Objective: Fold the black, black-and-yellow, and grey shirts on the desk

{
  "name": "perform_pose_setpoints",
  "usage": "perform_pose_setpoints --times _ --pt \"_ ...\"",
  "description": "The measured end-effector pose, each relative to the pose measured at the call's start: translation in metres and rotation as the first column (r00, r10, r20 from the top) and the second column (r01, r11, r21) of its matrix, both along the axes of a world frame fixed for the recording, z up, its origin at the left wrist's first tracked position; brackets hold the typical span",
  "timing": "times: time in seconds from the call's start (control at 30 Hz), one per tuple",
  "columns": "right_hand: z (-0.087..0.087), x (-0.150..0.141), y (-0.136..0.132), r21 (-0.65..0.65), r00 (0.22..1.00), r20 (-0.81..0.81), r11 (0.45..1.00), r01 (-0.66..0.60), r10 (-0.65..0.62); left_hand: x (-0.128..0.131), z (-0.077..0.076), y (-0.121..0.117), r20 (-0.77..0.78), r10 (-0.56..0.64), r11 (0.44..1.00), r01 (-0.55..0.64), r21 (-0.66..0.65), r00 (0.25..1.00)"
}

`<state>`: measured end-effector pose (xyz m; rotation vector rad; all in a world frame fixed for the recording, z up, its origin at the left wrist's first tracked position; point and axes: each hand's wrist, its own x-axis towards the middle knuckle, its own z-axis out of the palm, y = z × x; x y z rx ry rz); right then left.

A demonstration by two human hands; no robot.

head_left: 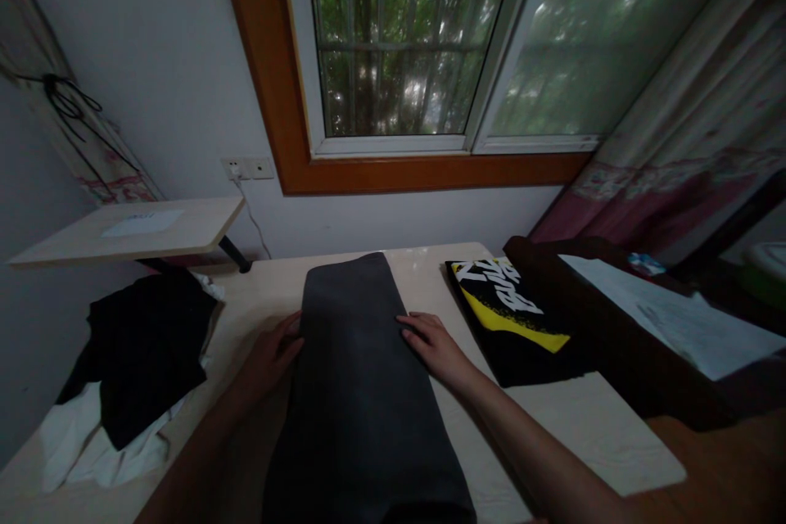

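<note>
A long strip of dark grey cloth (pixel 362 377), apparently a folded garment, lies lengthwise on the pale table (pixel 521 434) in front of me. At its left edge, my left hand (pixel 273 356) touches the cloth, with thumb and fingers apart. My right hand (pixel 433 348) rests against the opposite edge, its fingertips on the fabric and a gap between thumb and forefinger. The near end of the cloth runs out of the bottom of the view.
Right of the cloth lies a folded black shirt (pixel 509 311) with yellow and white print. A heap of black and white clothes (pixel 151 352) sits at left, near a small raised shelf (pixel 141 229). Behind the table are a wall and a window (pixel 405 41).
</note>
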<state>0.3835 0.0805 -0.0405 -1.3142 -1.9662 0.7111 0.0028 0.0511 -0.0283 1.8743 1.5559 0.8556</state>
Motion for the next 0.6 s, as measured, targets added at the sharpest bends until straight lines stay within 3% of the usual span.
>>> perform_pose_setpoints --times 0.1,0.3,0.43,0.6 --pt "0.004 0.0 -0.007 -0.075 0.999 -0.048 0.997 -0.017 0.014 0.008 0.006 -0.007 0.025 -0.013 0.996 0.015 -0.09 1.0" --pt "0.003 0.0 0.001 -0.105 0.994 -0.106 0.994 -0.038 0.026 0.018 0.0 0.002 -0.053 0.07 0.997 -0.072 -0.032 0.996" --pt "0.0 -0.005 0.026 -0.066 0.99 -0.13 0.997 0.048 -0.056 0.023 -0.004 0.025 -0.075 0.163 0.986 -0.164 -0.007 0.984" --pt "0.006 -0.023 0.071 -0.088 0.976 -0.18 0.99 0.109 -0.124 0.027 -0.008 0.074 -0.046 0.268 0.963 -0.267 0.023 0.962"
